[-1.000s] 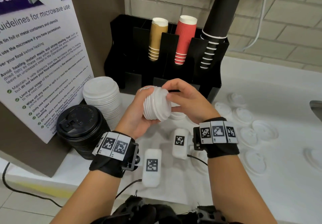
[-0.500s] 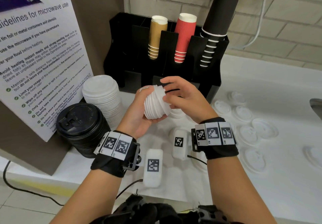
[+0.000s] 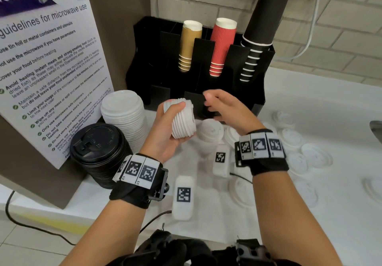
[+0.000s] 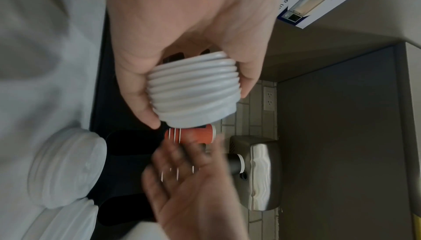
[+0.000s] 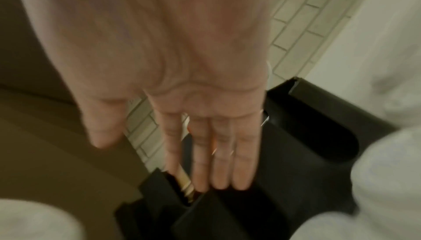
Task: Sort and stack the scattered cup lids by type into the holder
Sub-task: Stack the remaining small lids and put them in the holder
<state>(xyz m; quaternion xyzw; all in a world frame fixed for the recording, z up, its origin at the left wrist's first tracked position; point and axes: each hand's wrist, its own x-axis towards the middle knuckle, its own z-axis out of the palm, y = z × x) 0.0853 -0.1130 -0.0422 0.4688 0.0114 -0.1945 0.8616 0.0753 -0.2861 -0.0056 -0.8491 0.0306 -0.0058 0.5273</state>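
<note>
My left hand (image 3: 165, 129) grips a stack of small white lids (image 3: 183, 120) (image 4: 193, 96) lying on its side, above the counter in front of the black holder (image 3: 157, 63). My right hand (image 3: 223, 106) (image 5: 205, 135) hangs just right of the stack with straight fingers and holds nothing; it is blurred in both wrist views. A short stack of white lids (image 3: 209, 132) stands on the counter below the hands. Loose white lids (image 3: 316, 155) lie scattered to the right. The holder's upper slots carry gold, red and black cups.
A tall stack of larger white lids (image 3: 124, 116) and a stack of black lids (image 3: 97, 150) stand at the left beside a microwave notice board (image 3: 47, 69). A sink edge (image 3: 376, 127) shows at far right. White tagged devices (image 3: 183, 196) lie near the front.
My right hand has let go of the lid stack and drawn a little to the right, fingers straightened. The left hand keeps the stack, tilted slightly more.
</note>
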